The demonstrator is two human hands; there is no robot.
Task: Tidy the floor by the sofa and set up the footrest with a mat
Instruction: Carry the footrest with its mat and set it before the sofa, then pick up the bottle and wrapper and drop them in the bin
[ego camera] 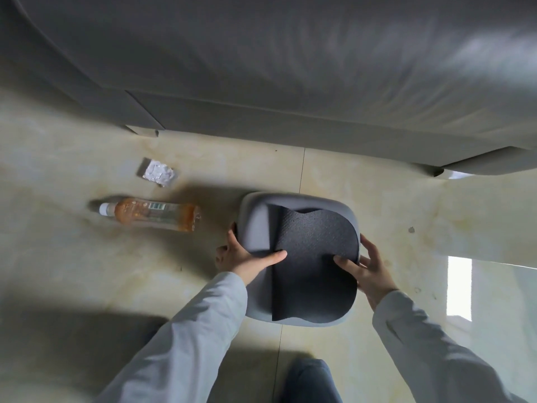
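The footrest (299,257) stands on the floor (377,199) near the sofa (261,68), the mat (315,263) lying on it off-centre. The left hand (247,257) and right hand (367,269) clamp its sides, thumbs pinning the mat. Remaining: bottle (151,213) and foil wrapper (158,173) lie uncollected.

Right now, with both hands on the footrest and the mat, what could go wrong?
1. The black mat lies off-centre on the grey footrest, with a wavy far edge; pinned only by the thumbs of the left hand and right hand, it may slide or buckle.
2. The plastic bottle lies on its side on the floor near the footrest; it could roll or be knocked.
3. The crumpled foil wrapper near the sofa could be overlooked.
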